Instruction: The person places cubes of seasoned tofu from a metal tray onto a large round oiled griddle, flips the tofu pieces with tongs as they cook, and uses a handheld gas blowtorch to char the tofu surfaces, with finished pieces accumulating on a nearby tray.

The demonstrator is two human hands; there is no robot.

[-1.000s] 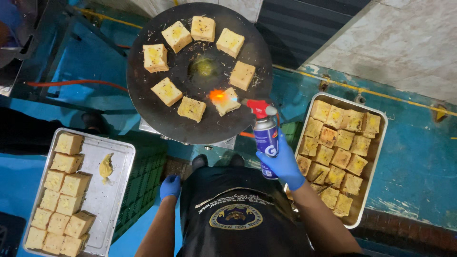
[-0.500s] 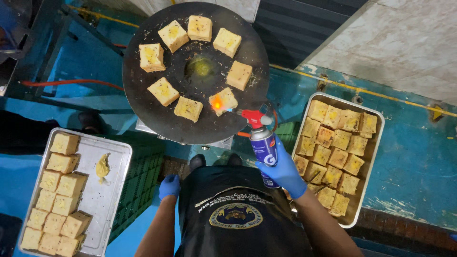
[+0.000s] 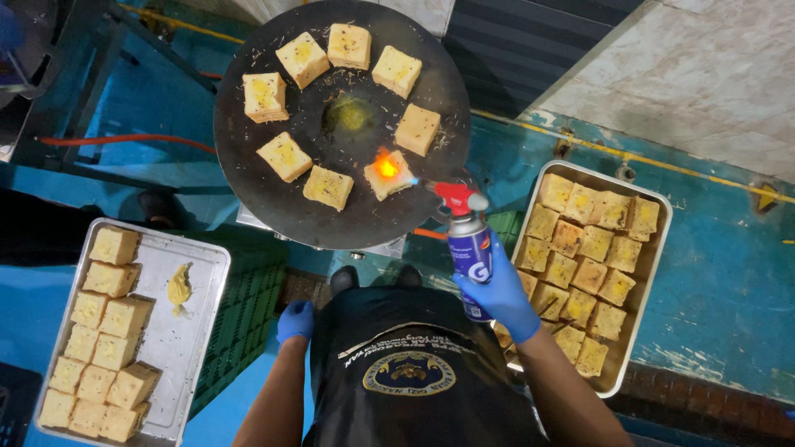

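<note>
My right hand (image 3: 507,294), in a blue glove, grips a blue gas torch can (image 3: 469,252) with a red nozzle. Its flame plays on one bread square (image 3: 387,172) at the near right of a round black griddle (image 3: 265,199). Several other yellow bread squares, such as the one (image 3: 329,187) beside the flame, ring the griddle around a greasy patch in the middle. My left hand (image 3: 295,320), also gloved in blue, hangs by my side, below the griddle's near edge; it holds nothing and its fingers are curled.
A metal tray (image 3: 199,314) at left holds stacked pale bread squares and a dab of yellow butter (image 3: 179,286). Another metal tray (image 3: 650,273) at right is packed with browned squares. Below are my black apron (image 3: 410,372), green crates and a blue floor.
The torch and my right hand stay near the same bread square, with the flame still on it. The view has shifted slightly. My left hand has stayed in place.
</note>
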